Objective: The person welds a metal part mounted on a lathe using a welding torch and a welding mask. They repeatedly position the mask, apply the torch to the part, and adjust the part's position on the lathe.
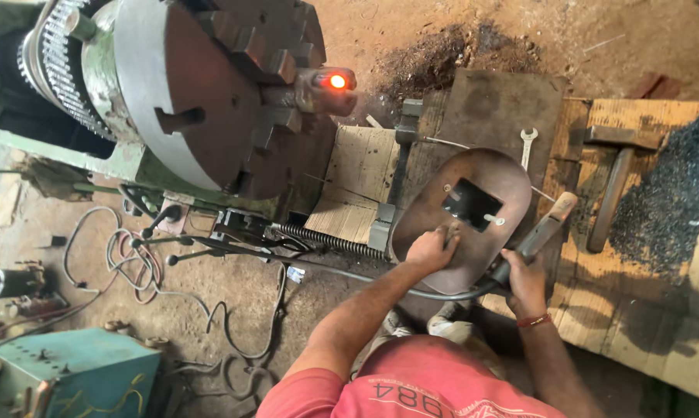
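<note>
Welding shield point(473, 213) clamped in left hand point(433, 249), right hand point(524, 275) closed around electrode holder point(547, 226)

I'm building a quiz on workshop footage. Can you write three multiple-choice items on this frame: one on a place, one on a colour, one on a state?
1. Where does the spanner lie?
A. on the boards beyond the welding shield
B. on the dirt floor by the cables
C. in the chuck

2. What colour is the person's shirt?
A. blue
B. red
C. white

3. What state is the tip of the workpiece in the lathe chuck?
A. glowing orange
B. wet
C. painted green

Answers:
1 A: it rests on the boards just past the brown welding shield, which the left hand holds.
2 B: the shirt is red.
3 A: the tip shines bright orange; the right hand grips the electrode holder.
</note>
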The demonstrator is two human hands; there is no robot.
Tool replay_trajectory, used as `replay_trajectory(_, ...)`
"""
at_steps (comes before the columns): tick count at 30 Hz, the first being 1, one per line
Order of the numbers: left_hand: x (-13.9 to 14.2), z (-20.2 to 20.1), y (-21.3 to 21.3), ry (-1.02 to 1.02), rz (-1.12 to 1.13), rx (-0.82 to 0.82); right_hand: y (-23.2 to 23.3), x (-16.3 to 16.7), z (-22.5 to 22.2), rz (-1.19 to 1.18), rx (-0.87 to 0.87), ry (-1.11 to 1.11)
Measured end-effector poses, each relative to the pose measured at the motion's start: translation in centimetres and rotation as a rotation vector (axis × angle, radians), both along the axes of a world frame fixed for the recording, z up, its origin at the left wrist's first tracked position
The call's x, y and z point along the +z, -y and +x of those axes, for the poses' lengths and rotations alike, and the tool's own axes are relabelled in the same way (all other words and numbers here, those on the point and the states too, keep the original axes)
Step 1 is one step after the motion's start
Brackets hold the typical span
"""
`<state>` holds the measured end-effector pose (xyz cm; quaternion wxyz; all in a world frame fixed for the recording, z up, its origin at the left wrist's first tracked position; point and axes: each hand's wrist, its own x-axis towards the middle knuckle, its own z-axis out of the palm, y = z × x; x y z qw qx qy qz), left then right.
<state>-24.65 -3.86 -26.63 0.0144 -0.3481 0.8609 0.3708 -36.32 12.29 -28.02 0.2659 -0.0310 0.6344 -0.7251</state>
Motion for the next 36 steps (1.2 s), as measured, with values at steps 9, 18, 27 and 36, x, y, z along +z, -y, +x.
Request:
replay_trajectory(9,8.6,9.9,2.7,-0.266,0.08,0.386,0.0,0.2,-3.4,0.499,0.218,-0.322)
replay_trajectory(18,21.5,24.1,13.0,-0.765,-0.711,0.81,0.3,1.7,-2.2,0.616,0.049,-0.456)
replay_trajectory(27,22.9,24.5,21.8,-0.75,-0.604,0.547,1.7,-1.1,0.2,0.886,-0.066,-0.54)
replay_trajectory(36,20.0,25.5,30.0,-1.002,-0.706,0.484,4.2,1.2,4.7,0.754,-0.436,-0.897)
